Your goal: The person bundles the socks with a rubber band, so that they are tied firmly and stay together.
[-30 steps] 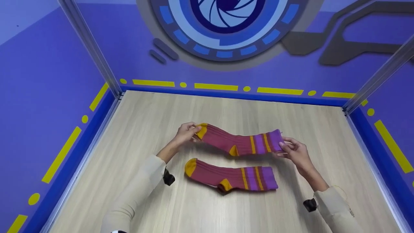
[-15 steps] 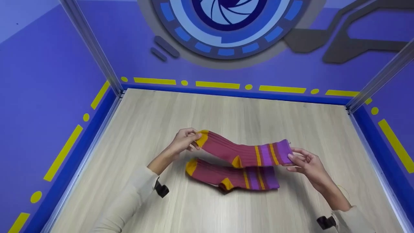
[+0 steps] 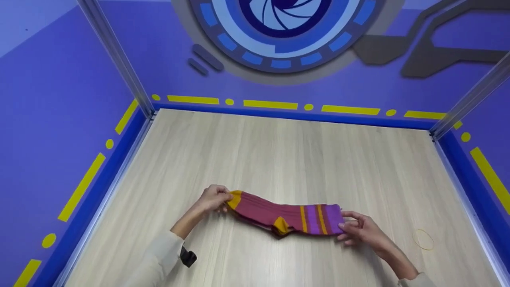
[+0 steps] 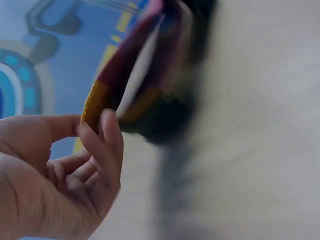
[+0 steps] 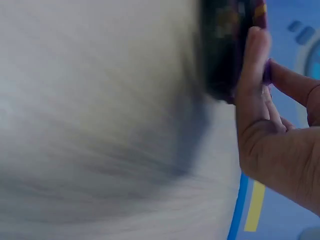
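Note:
A ribbed maroon sock (image 3: pixel 259 211) with ochre toe and heel and a purple striped cuff is stretched lengthwise between both hands. My left hand (image 3: pixel 213 198) pinches its toe between thumb and fingers; the left wrist view shows that ochre toe (image 4: pixel 95 102) in the fingertips. At the cuff, my right hand (image 3: pixel 364 231) pinches the purple edge. A matching second sock (image 3: pixel 280 236) is mostly hidden below the first, with only its dark lower edge showing in the head view. From the left wrist a gap appears between the two socks.
The wood-grain tabletop (image 3: pixel 279 155) is bounded by blue-purple panels (image 3: pixel 263 89) with yellow marks at the back and both sides. A thin yellow loop (image 3: pixel 423 240) lies to the right of the right hand.
Both hands have brought the held sock down and toward the person, from behind the second sock to over it. The thin yellow loop now shows fully beside the right arm.

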A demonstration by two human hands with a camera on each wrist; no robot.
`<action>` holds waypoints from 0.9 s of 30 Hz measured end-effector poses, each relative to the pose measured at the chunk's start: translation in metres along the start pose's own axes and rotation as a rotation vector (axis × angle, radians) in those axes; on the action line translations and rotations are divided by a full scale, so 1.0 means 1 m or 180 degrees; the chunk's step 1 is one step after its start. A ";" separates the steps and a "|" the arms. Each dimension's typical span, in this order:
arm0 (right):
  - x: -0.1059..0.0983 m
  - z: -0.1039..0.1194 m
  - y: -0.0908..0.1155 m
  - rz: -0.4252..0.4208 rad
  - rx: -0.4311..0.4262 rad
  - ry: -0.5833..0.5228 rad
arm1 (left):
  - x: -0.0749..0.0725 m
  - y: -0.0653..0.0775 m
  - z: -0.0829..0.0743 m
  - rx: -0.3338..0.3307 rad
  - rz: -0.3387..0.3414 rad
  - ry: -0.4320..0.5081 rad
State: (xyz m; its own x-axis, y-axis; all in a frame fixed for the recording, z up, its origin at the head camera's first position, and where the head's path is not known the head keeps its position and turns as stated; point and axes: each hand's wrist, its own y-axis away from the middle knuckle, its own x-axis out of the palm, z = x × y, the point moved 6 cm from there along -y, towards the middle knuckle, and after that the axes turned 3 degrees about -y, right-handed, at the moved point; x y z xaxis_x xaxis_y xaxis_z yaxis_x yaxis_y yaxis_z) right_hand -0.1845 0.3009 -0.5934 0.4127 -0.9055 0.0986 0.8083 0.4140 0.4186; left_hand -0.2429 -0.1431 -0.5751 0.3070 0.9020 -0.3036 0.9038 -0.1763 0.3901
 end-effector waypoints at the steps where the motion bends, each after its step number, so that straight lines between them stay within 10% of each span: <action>1: -0.001 -0.002 -0.002 -0.0029 -0.0010 0.0127 | 0.000 0.000 0.002 0.0065 -0.0065 -0.0115; 10: -0.007 0.007 -0.010 -0.0200 -0.0213 0.0966 | 0.001 0.006 -0.005 0.0534 -0.0275 -0.0565; 21: -0.006 0.005 -0.016 -0.0733 -0.0263 0.1477 | 0.016 0.002 0.001 0.0532 0.0127 -0.0889; 27: -0.006 0.010 -0.027 -0.0725 -0.0226 0.1724 | 0.022 -0.009 0.001 0.0620 -0.0052 -0.1071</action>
State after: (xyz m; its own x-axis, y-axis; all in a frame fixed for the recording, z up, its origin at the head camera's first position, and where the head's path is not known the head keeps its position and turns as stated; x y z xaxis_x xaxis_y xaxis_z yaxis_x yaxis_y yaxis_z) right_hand -0.2131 0.2942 -0.5960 0.3660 -0.8035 -0.4695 0.9201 0.2368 0.3120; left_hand -0.2436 -0.1216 -0.5860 0.3436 0.7314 -0.5891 0.9391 -0.2639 0.2202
